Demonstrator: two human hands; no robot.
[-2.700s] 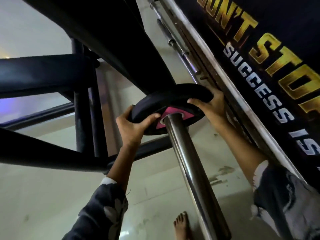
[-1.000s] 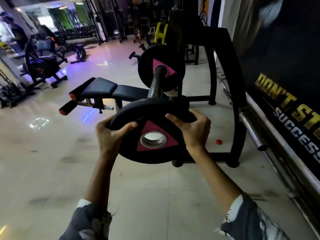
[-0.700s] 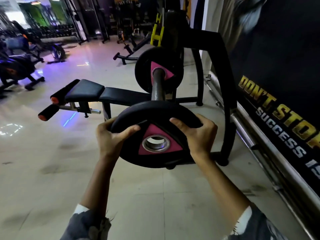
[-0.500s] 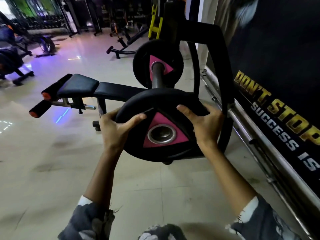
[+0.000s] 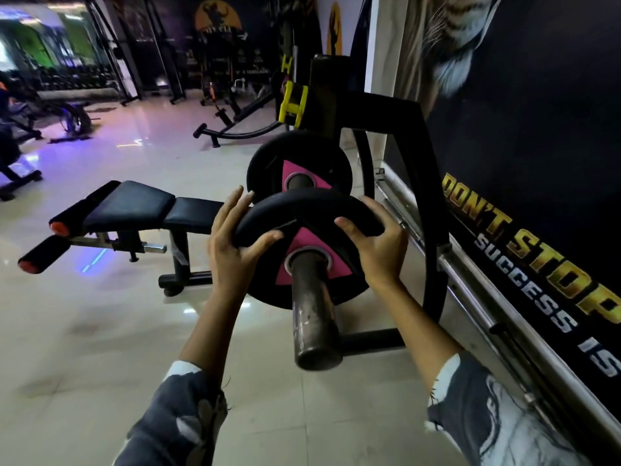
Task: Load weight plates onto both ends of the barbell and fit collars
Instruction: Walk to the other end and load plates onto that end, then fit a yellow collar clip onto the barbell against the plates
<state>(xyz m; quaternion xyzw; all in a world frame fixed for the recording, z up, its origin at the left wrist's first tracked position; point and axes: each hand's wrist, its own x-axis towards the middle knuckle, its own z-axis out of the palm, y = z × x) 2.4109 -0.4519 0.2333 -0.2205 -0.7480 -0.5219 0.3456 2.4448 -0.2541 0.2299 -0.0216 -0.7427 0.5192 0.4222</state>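
A black weight plate [image 5: 302, 210] with a pink triangle round its hub sits on the near sleeve of the barbell [image 5: 312, 317], whose dull metal end pokes toward me through the hole. My left hand [image 5: 235, 247] grips the plate's left rim and my right hand [image 5: 376, 243] grips its right rim. A second black plate [image 5: 268, 166] with the same pink mark sits farther along the sleeve, a gap behind the first. No collar is in view.
The bar rests in a black rack frame [image 5: 420, 156] with yellow catches [image 5: 292, 102]. A padded bench [image 5: 141, 206] stretches left. A steel rail [image 5: 470, 290] runs along the lettered wall at right. More gym machines [image 5: 33, 119] stand on the pale tiled floor behind.
I have carried the plate up to the barbell's end and slid it onto the sleeve; the bar end now pokes through its hole. Both hands stay on the rim.
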